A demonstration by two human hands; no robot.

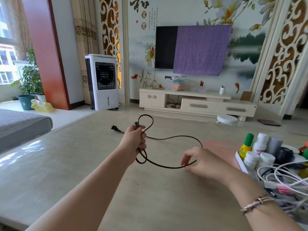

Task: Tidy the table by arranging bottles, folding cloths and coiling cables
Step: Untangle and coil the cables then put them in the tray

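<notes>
your left hand (135,142) grips the gathered loops of the black cable (168,166) above the worktop (83,164); right hand (200,162) fingers pinch its slack. loosen your left hand's grip and the coil may spring apart.
</notes>
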